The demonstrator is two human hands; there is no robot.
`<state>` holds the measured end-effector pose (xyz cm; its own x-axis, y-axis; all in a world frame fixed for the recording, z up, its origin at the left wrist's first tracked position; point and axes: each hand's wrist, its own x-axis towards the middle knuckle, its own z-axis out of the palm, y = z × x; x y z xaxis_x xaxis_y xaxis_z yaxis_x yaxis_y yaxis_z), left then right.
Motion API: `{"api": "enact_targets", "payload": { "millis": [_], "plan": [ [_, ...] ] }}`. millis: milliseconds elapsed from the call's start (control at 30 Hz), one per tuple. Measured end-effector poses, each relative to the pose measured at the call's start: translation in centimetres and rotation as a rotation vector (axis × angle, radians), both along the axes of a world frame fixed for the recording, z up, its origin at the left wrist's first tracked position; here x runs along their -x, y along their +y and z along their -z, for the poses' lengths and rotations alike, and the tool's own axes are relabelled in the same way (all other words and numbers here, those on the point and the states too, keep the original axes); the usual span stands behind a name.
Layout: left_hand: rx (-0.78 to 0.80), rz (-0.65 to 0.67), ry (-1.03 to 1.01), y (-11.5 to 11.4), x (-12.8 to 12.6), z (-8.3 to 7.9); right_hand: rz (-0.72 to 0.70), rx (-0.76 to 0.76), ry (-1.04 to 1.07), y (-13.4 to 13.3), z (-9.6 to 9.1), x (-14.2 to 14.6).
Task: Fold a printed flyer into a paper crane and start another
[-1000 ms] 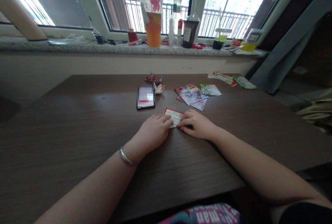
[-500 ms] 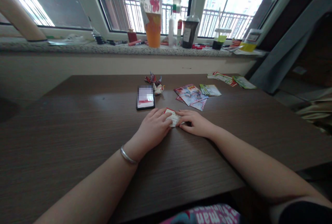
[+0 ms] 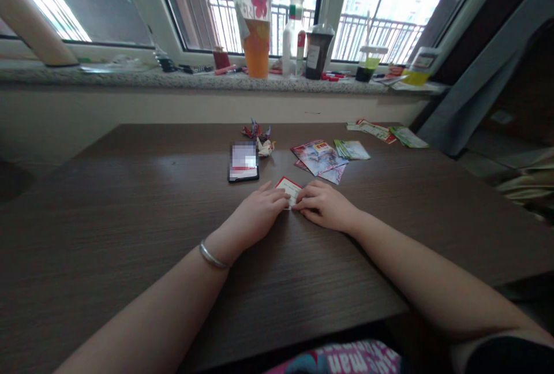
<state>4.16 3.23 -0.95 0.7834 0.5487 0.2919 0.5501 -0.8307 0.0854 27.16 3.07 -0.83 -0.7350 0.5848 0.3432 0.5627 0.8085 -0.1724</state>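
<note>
A small white sheet of paper (image 3: 289,187) with a red edge and faint lines of print lies on the brown table in front of me. From its left side, my left hand (image 3: 259,211) presses fingertips onto it, with the thumb tucked underneath the hand. At the right side my right hand (image 3: 322,204) has curled fingers pinching the lower right edge. Both hands cover parts of the sheet. A phone (image 3: 243,161) with a lit, blurred screen lies just beyond my left hand. Behind my right hand rest colourful printed sheets (image 3: 319,157).
Folded paper pieces (image 3: 265,147) sit beside the phone. Green-edged cards (image 3: 352,150) and more paper strips (image 3: 375,130) lie toward the table's far right. On the windowsill (image 3: 190,81) stand a tall orange drink cup (image 3: 257,45), a clear bottle (image 3: 288,45) and a dark drink cup (image 3: 318,53).
My left hand's fingers have shifted slightly, and more of the paper's red-edged upper part shows between the hands. My right hand has barely moved.
</note>
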Motion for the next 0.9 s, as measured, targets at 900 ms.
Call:
{"api": "enact_targets", "payload": {
  "millis": [900],
  "plan": [
    [0.004,-0.043,0.075,-0.59,-0.34,-0.47,0.033,-0.088,-0.238,-0.21,-0.76,0.07]
  ]
}}
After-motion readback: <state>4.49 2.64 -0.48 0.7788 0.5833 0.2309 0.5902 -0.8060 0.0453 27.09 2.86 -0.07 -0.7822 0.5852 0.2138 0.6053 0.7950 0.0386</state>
